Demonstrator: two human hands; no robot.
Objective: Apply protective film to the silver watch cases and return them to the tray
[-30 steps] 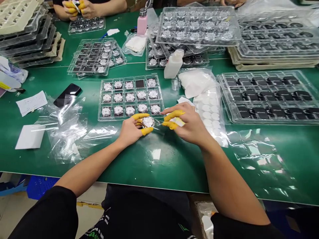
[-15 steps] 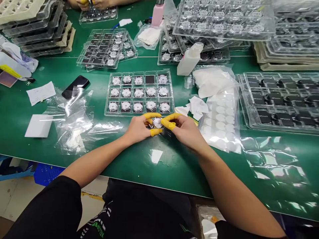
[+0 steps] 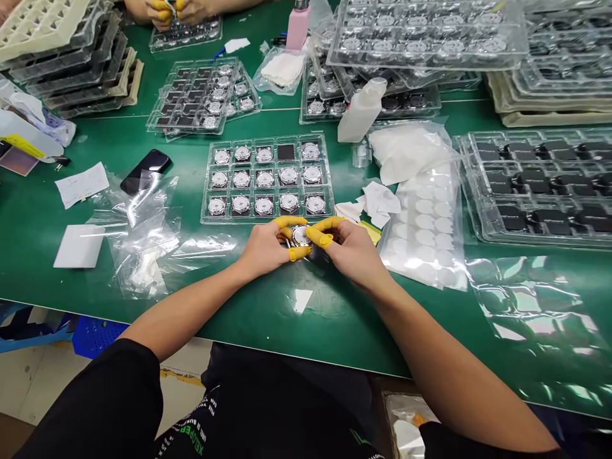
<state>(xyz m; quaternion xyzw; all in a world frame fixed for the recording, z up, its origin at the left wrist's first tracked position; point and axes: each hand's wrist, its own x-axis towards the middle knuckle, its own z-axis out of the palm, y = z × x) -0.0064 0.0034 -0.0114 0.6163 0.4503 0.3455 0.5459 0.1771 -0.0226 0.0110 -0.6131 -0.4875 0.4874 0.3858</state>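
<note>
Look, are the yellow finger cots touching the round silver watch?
Touching. The head view shows the yellow finger cot on the right hand against the edge of the round silver watch, with the left hand holding its other side.

The left hand (image 3: 264,248) and right hand (image 3: 352,252), wearing yellow finger cots (image 3: 297,254), pinch a round silver watch head (image 3: 300,236) just below a clear plastic tray (image 3: 239,221) of similar pieces on the green tabletop (image 3: 344,338), near a sheet of white round pads (image 3: 425,223).

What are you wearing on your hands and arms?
Your left hand and right hand have yellow finger cots on some fingers, not full gloves. The forearms are bare, and black sleeves end above the elbows.
</note>
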